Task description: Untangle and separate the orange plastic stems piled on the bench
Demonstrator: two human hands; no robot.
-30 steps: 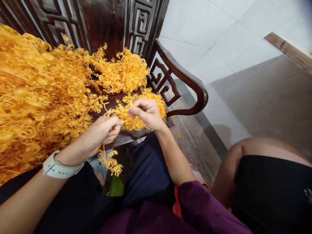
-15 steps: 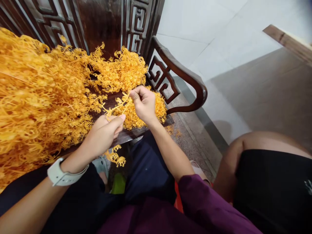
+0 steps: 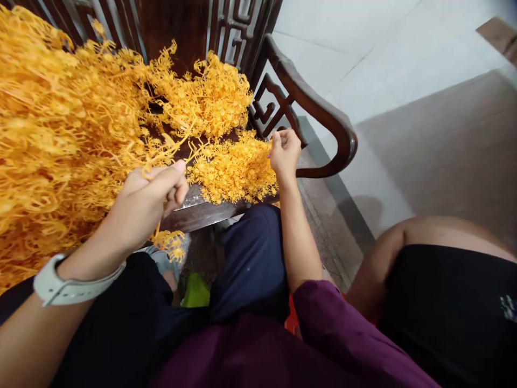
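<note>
My left hand is closed on a thin orange plastic sprig that hangs below the fist. A white watch sits on that wrist. My right hand hovers over a small heap of separated orange pieces on the front corner of a dark wooden seat; its fingers are loosely curled and I cannot make out anything in them. A large mass of orange plastic sprigs covers the seat on the left.
The carved wooden armrest curves right of my right hand. Another person's bare knee and black shorts sit at the right. Pale floor tiles and a brown mat lie beyond. A green object lies between my legs.
My hands were pinched together on one sprig; they have pulled apart. My right hand moved right over the small heap, and my left hand drew back left with its sprig.
</note>
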